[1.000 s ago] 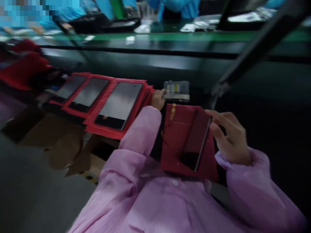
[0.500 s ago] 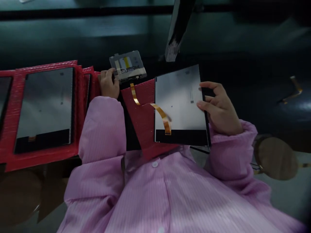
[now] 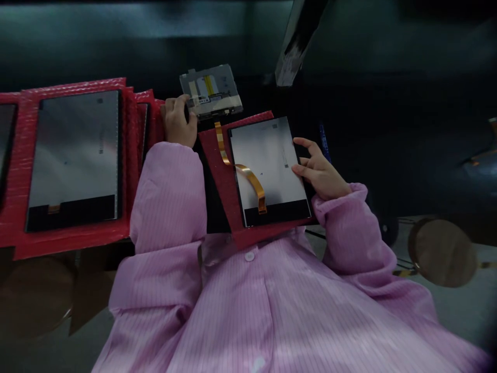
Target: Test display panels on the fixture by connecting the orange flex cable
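Panel (image 3: 272,166) is over one red sheet (image 3: 227,189) on the worktop (image 3: 373,150). We count four panels: ours, a second panel (image 3: 75,155) lying on the red stack (image 3: 72,238) at left, a third panel (image 3: 5,140) cut off, a fourth panel (image 3: 143,124) showing just a sliver. One gold flex (image 3: 251,178) crosses ours. One box (image 3: 212,92), looks see-through, yellow strip (image 3: 210,84) showing in it. Our right hand (image 3: 324,176) has the panel's right edge, fingers nearly closed, slightly spread. Left hand (image 3: 179,123) touches the box, fingers half curled; we can't tell if they grip.
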{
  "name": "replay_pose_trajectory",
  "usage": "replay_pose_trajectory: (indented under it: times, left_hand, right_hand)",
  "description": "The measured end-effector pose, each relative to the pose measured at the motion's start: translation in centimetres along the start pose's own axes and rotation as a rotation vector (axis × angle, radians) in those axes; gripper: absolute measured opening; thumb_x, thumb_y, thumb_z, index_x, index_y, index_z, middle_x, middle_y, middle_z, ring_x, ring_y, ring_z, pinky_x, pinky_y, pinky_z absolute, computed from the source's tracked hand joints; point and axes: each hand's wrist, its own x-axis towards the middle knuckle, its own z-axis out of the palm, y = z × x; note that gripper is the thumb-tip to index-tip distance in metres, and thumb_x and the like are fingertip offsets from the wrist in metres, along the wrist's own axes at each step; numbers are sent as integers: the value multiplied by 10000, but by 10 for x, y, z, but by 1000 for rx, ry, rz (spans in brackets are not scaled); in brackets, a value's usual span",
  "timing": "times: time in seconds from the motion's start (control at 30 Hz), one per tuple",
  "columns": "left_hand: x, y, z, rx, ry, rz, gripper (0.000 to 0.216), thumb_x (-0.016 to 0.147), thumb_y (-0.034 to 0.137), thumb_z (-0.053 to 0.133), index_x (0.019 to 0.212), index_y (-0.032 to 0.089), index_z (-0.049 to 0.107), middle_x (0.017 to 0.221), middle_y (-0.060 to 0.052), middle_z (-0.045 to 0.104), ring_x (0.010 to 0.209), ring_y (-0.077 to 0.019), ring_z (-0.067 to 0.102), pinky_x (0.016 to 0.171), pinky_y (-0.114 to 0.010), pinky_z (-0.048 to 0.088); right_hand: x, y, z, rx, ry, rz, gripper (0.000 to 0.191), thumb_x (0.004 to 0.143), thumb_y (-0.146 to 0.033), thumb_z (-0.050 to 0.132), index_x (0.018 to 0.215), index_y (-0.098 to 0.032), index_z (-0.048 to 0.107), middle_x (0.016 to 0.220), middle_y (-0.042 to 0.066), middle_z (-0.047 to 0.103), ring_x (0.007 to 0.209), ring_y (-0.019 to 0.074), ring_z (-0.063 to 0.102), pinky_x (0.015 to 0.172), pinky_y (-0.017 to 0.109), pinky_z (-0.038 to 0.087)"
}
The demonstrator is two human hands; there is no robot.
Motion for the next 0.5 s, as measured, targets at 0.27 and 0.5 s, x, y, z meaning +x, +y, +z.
replay_pose_trajectory:
  times: [0.27, 0.5]
  left_hand:
    - [-1, 3, -2, -20, -35, -22, 359, 858, 213, 552, 1207, 222, 468, 1198, -9, 458, 1129, -213, 374, 1096, -437, 289]
    - [-3, 8, -6, 7, -32, -36, 368, 835, 180, 561, 1191, 223, 478, 1205, -4, 479, 1132, -206, 398, 1099, -423, 302]
  right_hand:
    - [-34, -19, 8, -921, 374, -291, 394, 848, -229, 545, 1238, -197, 499, 1141, 108, 546, 1013, 270, 541, 827, 451, 503]
    - [-86, -21, 54, -849, -48, -331, 100, 934, -191, 478, 955, -212, 574, 874, 24, 617, 792, 170, 602, 700, 315, 516]
